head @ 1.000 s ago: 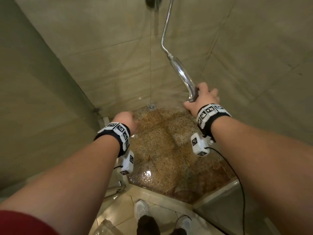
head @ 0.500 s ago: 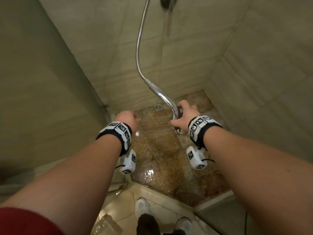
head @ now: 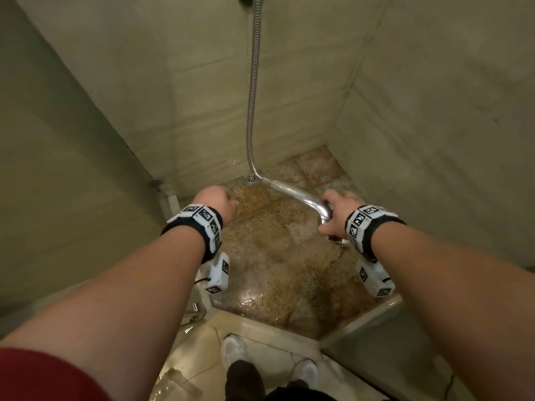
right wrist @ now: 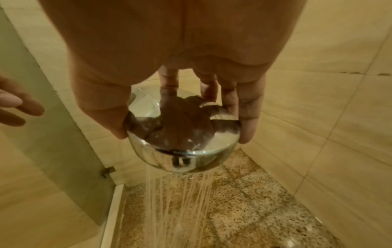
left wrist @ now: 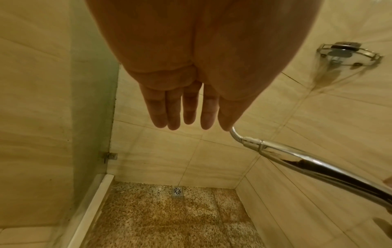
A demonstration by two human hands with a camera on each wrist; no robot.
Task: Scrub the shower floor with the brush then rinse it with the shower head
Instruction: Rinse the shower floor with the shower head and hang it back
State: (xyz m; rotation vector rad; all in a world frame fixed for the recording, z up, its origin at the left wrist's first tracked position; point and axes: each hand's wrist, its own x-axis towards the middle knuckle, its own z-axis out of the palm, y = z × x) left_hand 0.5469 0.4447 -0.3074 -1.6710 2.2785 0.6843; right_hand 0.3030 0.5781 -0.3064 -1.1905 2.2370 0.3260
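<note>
My right hand [head: 337, 209] grips the chrome shower head [right wrist: 182, 151] from above, thumb on one side of its round back and fingers on the other. Water streams [right wrist: 176, 201] fall from it onto the speckled brown shower floor [head: 275, 256], which is wet and shiny. The shower head's handle [head: 298, 196] runs back to the metal hose [head: 252, 82] on the wall. My left hand [left wrist: 182, 109] hovers at the left, fingers straight and together, holding nothing. No brush is in view.
A round drain [head: 251, 178] sits in the far corner of the floor. Tiled walls close in behind and at the right, and a glass panel [head: 72, 183] stands at the left. A corner shelf [left wrist: 347, 53] hangs on the wall. My shoes [head: 234, 350] stand outside the raised threshold [head: 260, 327].
My right hand has brought the shower head down closer to the floor, and its handle now lies flatter. The left hand has kept its place at the left.
</note>
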